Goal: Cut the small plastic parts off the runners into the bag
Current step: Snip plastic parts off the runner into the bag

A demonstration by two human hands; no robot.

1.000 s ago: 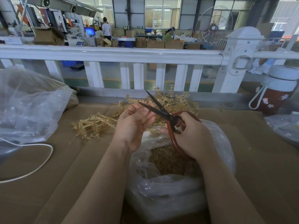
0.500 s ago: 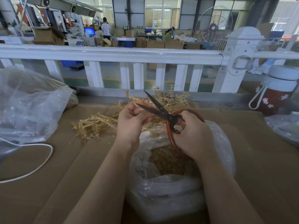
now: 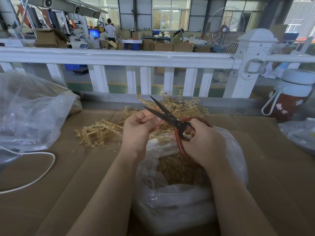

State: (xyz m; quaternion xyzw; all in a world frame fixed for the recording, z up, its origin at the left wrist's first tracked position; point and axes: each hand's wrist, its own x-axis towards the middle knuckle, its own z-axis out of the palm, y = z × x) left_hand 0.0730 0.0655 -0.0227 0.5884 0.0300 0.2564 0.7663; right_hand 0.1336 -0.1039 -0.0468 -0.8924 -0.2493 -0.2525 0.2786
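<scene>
While the left hand point(image 3: 138, 128) pinches a runner and the right hand point(image 3: 202, 142) grips the open scissors point(image 3: 167, 115), snip over the bag point(image 3: 235, 150) so parts drop inside

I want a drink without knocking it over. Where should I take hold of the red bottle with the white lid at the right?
Probably by the white loop strap hanging down the left side of the red bottle with the white lid, coming from the left. It stands upright, and the strap faces the open tabletop.
</scene>
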